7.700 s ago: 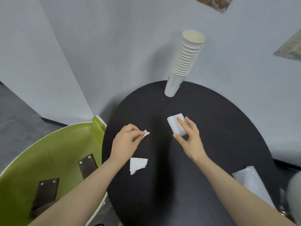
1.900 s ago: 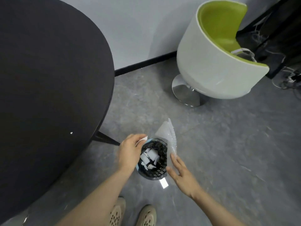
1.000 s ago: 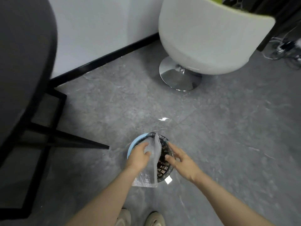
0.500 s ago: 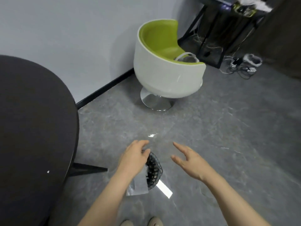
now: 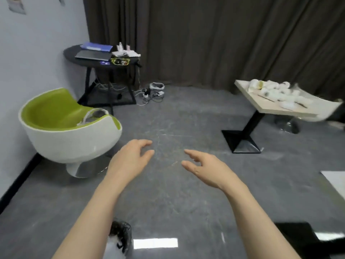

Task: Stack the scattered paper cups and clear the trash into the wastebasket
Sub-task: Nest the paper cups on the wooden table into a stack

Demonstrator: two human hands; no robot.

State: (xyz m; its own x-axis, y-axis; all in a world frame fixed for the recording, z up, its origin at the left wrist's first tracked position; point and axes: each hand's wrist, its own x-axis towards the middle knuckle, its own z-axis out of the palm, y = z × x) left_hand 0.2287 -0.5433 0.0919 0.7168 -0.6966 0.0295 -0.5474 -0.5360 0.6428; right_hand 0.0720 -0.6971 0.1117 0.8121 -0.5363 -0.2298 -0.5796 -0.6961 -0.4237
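Observation:
Both of my hands hang in the air over the grey floor and hold nothing. My left hand (image 5: 130, 157) has loosely curved fingers. My right hand (image 5: 203, 165) is spread with relaxed fingers. The black mesh wastebasket (image 5: 121, 234) stands low at the bottom edge, partly hidden behind my left forearm, with a bit of clear plastic at its rim. The round black table and the stack of paper cups are out of view.
A white and green tub chair (image 5: 69, 131) stands at the left by the wall. A small black table (image 5: 100, 57) with a laptop is behind it, cables (image 5: 151, 92) on the floor beside it. A beige square table (image 5: 270, 101) with white clutter stands at the right.
My view has swung up from the wastebasket to the room. Both hands have lifted away from the basket; the plastic sheet is no longer in my left hand.

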